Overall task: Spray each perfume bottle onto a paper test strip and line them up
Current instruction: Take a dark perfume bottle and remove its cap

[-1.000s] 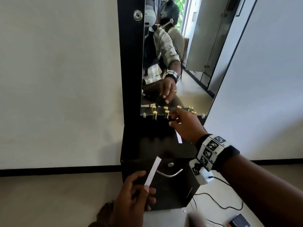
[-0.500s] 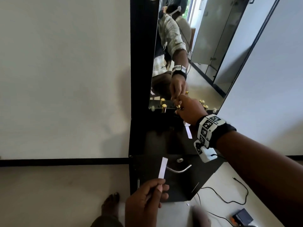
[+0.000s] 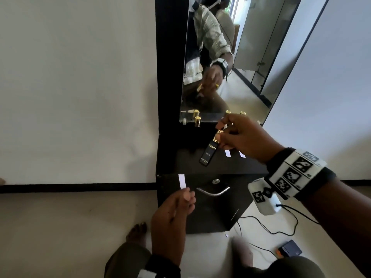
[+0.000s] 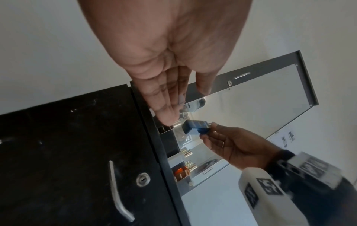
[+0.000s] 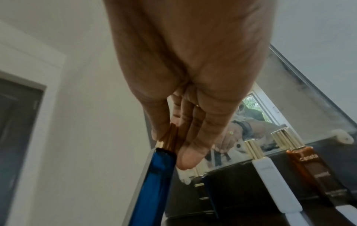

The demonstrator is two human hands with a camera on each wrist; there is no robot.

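My right hand (image 3: 220, 137) pinches the gold cap of a dark blue perfume bottle (image 3: 209, 153), which hangs tilted above the black cabinet top (image 3: 220, 167). The right wrist view shows thumb and fingers round that cap (image 5: 168, 138) and the blue bottle (image 5: 154, 183) below. Lower down, my left hand (image 3: 186, 195) pinches a white paper strip (image 3: 182, 181) upright in front of the cabinet. Two more strips (image 3: 227, 153) lie flat on the top. A white bottle (image 5: 270, 175), an amber bottle (image 5: 309, 165) and a dark bottle (image 5: 204, 191) stand by the mirror.
The mirror (image 3: 241, 87) rises behind the row of bottles and reflects my arm. The cabinet front carries a metal handle (image 3: 212, 192) and a lock. Cables and a small dark device (image 3: 289, 250) lie on the floor to the right. A bare foot (image 3: 136, 231) is at the bottom left.
My right hand reached to the row by the mirror, took the blue bottle by its cap and lifted it towards me. The left hand kept holding its strip low in front.
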